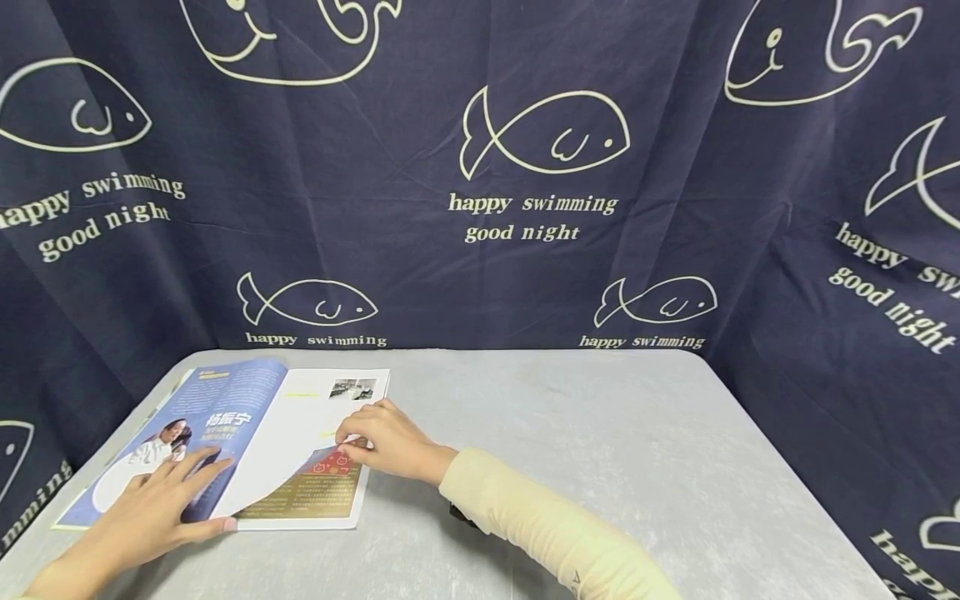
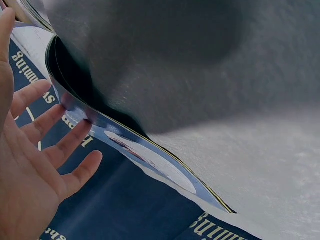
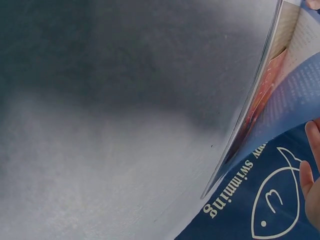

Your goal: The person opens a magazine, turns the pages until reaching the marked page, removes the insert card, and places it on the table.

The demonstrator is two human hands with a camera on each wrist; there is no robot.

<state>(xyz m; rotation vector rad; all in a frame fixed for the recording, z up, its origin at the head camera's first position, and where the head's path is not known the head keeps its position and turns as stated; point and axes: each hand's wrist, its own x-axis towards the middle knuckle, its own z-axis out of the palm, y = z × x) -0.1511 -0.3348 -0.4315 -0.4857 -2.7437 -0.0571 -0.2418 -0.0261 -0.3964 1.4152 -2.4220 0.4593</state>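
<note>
An open magazine (image 1: 300, 417) lies on the left part of the grey table. Its blue left page carries a picture of a person in white. My left hand (image 1: 153, 504) rests on that page with fingers spread and straight, the thumb near the spine at the lower edge. My right hand (image 1: 393, 442) pinches the lifted right-hand page between thumb and fingers. Under the raised corner a brown page with a red patch shows. In the left wrist view the left hand's fingers (image 2: 67, 145) touch the blue page. The right wrist view catches only some right fingers beside the curling page (image 3: 290, 105).
The grey table (image 1: 600, 467) has rounded far corners. A dark blue curtain (image 1: 540, 275) with white fish drawings and lettering hangs behind it and at both sides. Something small and black (image 1: 461, 515) shows under the right sleeve.
</note>
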